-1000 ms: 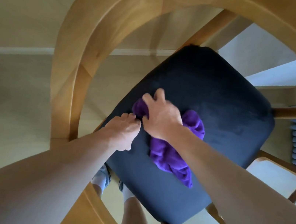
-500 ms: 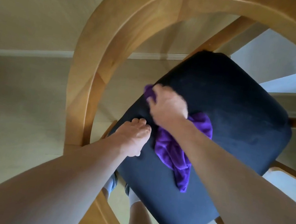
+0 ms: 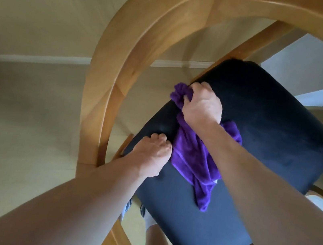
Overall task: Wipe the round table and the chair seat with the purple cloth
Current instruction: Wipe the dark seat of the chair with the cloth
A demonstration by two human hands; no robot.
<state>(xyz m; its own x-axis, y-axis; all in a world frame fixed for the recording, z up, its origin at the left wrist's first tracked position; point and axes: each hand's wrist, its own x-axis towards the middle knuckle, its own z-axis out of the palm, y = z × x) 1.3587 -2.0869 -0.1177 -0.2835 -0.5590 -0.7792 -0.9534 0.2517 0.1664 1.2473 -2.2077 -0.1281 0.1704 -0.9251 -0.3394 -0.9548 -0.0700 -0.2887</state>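
The dark blue chair seat [image 3: 259,138] fills the middle of the head view, seen from above. My right hand [image 3: 202,105] grips the bunched purple cloth [image 3: 193,159] at the seat's far left edge, and the rest of the cloth trails back across the cushion toward me. My left hand [image 3: 151,154] rests on the seat's left edge just beside the cloth, fingers curled over the edge. The round table is out of sight.
The chair's curved wooden backrest [image 3: 107,84] arches around the seat on the left and top. Wooden legs [image 3: 251,45] show beyond the seat. Beige floor [image 3: 19,121] lies to the left, my feet [image 3: 147,219] under the seat.
My right hand has pushed the cloth farther along the seat's left edge, away from me. My left hand has stayed on the edge of the seat.
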